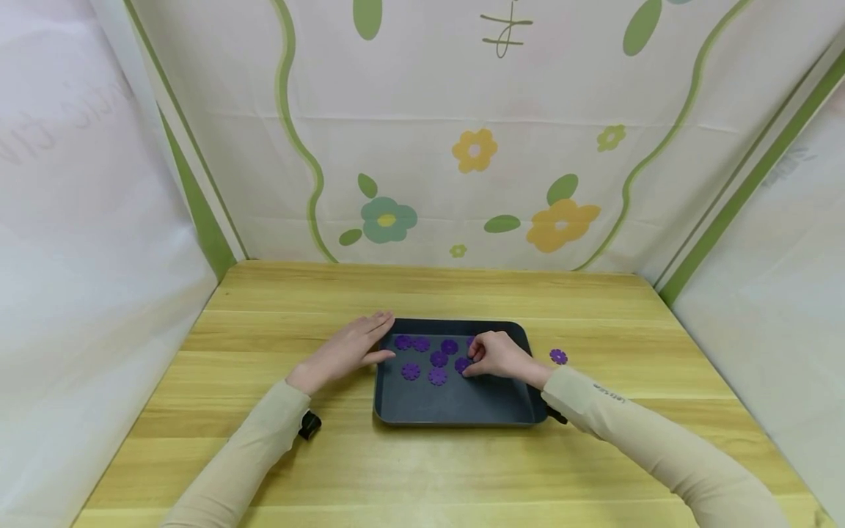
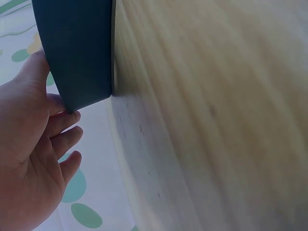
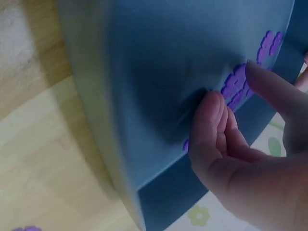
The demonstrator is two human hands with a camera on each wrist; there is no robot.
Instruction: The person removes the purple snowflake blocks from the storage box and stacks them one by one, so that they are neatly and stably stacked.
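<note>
A dark grey baking tray (image 1: 455,411) lies on the table, with several purple notched plastic discs (image 1: 438,376) flat on its floor, mostly in the back half. My left hand (image 1: 350,348) rests at the tray's back left corner, thumb over the left rim. In the left wrist view, its fingers (image 2: 67,139) spread past the corner of the tray wall. Over the tray, my right hand (image 1: 498,356) has thumb and forefinger apart beside a purple disc (image 1: 462,364). The right wrist view shows a gap between these fingertips, with discs (image 3: 234,82) on the tray behind it.
One more purple disc (image 1: 558,356) lies on the wooden table (image 1: 449,477), right of the tray. A white printed curtain (image 1: 422,147) stands behind the table, with white sheets (image 1: 79,293) at both sides. A small black device (image 1: 309,424) sits at the left wrist.
</note>
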